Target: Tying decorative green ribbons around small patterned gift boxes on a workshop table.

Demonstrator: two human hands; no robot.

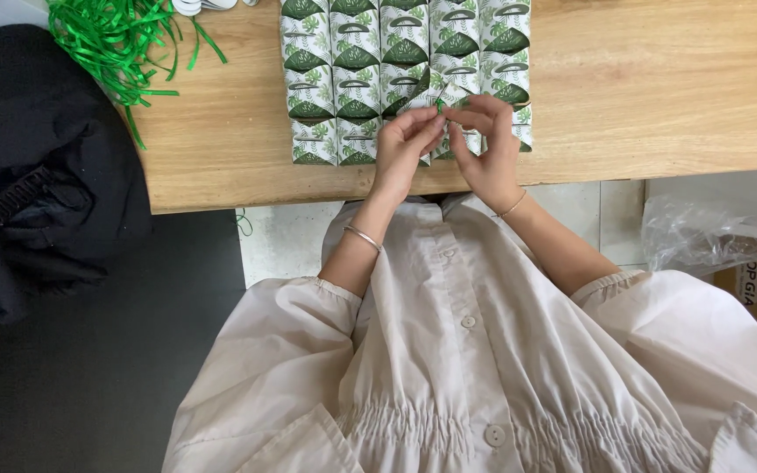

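From the head camera, your left hand [403, 144] and right hand [484, 144] meet over the near row of small green-and-white boxes [357, 88] on the surface [659, 88]. The fingers [427, 127] of both hands are pinched together on a thin green ribbon [439, 105], just above the box nearest to you. I think you should keep the ribbon tight and low, close to that box. More ribbon strips [111, 39] lie well to the left of the boxes.
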